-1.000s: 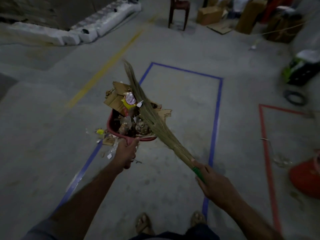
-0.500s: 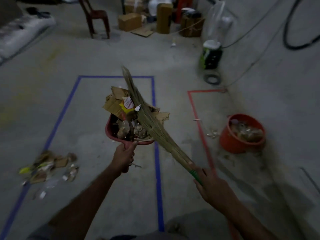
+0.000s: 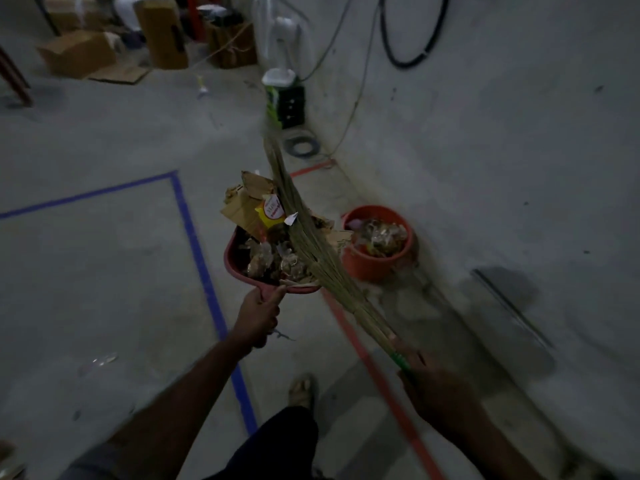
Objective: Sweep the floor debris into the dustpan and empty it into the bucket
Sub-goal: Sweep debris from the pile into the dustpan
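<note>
My left hand [image 3: 258, 315] grips the handle of a red dustpan [image 3: 235, 251] held in the air, piled with cardboard scraps and wrappers [image 3: 263, 216]. My right hand [image 3: 433, 393] grips the green handle of a straw broom [image 3: 311, 244], whose bristles lie slanting across the pile, pressing on it. An orange bucket [image 3: 377, 265] with debris inside stands on the floor against the wall, just right of and beyond the dustpan.
A grey wall rises on the right with hanging cables [image 3: 405, 46]. A green and black box [image 3: 285, 100] and a cable coil [image 3: 303, 147] sit by the wall. Cardboard boxes [image 3: 78, 51] stand far back. Blue tape [image 3: 204, 282] and red tape [image 3: 377, 372] mark the floor. My foot [image 3: 303, 389] steps forward.
The view has swung right and I have moved closer to the wall. The loaded dustpan and broom now hang just beside the orange bucket. The leftover debris pile on the left has left the view.
</note>
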The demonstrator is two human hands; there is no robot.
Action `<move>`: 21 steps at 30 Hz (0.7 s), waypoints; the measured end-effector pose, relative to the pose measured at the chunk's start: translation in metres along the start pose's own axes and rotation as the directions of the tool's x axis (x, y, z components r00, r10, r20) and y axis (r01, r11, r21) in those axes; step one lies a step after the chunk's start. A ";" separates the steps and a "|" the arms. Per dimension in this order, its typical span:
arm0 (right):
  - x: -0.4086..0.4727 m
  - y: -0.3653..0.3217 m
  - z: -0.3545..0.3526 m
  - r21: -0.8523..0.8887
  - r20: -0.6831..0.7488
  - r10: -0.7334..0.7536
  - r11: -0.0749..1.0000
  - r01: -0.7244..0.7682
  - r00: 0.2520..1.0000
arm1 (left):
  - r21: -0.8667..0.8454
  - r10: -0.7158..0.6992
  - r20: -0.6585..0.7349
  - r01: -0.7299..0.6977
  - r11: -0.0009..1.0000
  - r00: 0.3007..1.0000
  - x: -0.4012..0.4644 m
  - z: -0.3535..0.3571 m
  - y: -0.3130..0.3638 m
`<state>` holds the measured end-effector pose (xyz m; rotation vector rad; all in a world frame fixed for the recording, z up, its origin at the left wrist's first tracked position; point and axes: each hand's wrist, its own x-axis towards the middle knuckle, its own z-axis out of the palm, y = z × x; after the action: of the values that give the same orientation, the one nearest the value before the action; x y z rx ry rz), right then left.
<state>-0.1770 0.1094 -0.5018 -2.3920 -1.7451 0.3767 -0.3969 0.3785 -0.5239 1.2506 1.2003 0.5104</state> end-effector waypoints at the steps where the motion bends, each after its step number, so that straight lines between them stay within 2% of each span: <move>1: 0.004 0.011 -0.006 0.020 0.005 0.025 0.999 -0.025 1.000 | 0.007 0.001 0.020 -0.001 1.000 1.000 0.014 0.016 0.004; 10: 0.050 0.103 -0.030 0.086 -0.009 0.201 0.976 -0.200 0.979 | 0.089 -0.031 0.208 0.012 0.996 0.978 0.129 0.138 0.046; 13: 0.070 0.131 -0.034 0.086 -0.024 0.217 0.973 -0.214 0.976 | 0.112 -0.031 0.253 0.002 0.994 0.967 0.161 0.170 0.054; 17: 0.097 0.172 -0.040 0.088 0.022 0.270 0.959 -0.271 0.963 | 0.114 -0.096 0.249 0.070 0.991 0.964 0.200 0.215 0.060; 21: 0.136 0.236 -0.033 0.109 0.075 0.253 0.959 -0.260 0.965 | 0.109 -0.169 0.230 0.147 0.983 0.958 0.244 0.266 0.052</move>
<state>0.0871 0.1666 -0.5490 -2.5484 -1.3911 0.5743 -0.0584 0.4832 -0.6117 1.2418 1.1169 0.1822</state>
